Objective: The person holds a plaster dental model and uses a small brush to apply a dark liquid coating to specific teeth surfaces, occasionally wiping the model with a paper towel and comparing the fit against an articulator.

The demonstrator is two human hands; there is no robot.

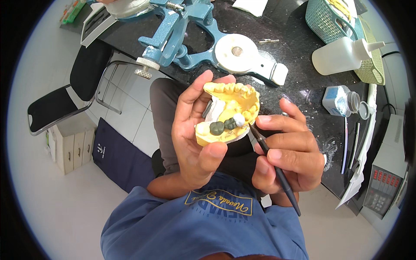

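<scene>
A yellow dental cast [249,99], a horseshoe of plaster teeth, rests in my left hand [190,134], whose fingers and thumb wrap around its left side. Along its near side sit dark green wax teeth [217,127] and a whitish-silver tooth [238,120]. Handwriting marks the plaster below them. My right hand [290,149] pinches a slim dark pen-like tool [281,177]. The tool's brown tapered tip lies at the cast's right edge, close to the silver tooth; whether it touches I cannot tell.
Beyond my hands a blue dental articulator [167,37] with a white round plate [236,53] stands on the black table. At right are a squeeze bottle [338,56], an open jar [340,100], thin tools [345,145], baskets [331,21] and a keypad device [381,186]. A black chair [89,65] stands left.
</scene>
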